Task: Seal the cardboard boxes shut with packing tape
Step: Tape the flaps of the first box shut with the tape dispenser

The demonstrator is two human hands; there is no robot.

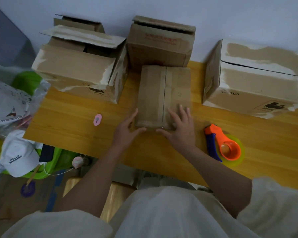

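A small closed cardboard box (163, 93) lies in the middle of the wooden table (72, 121), its two top flaps meeting along a centre seam. My left hand (127, 131) touches its near left corner with straight fingers. My right hand (179, 127) rests flat on its near right part, fingers spread. An orange and blue tape dispenser (222, 143) with a yellowish roll lies on the table to the right of my right hand. Neither hand holds it.
Three bigger boxes stand at the back: an open one at left (79, 71), one behind the small box (160, 43), one with closed flaps at right (255, 79). A pink cutter (97, 119) lies left of my hands. Bags and a white cap (17, 155) crowd the left edge.
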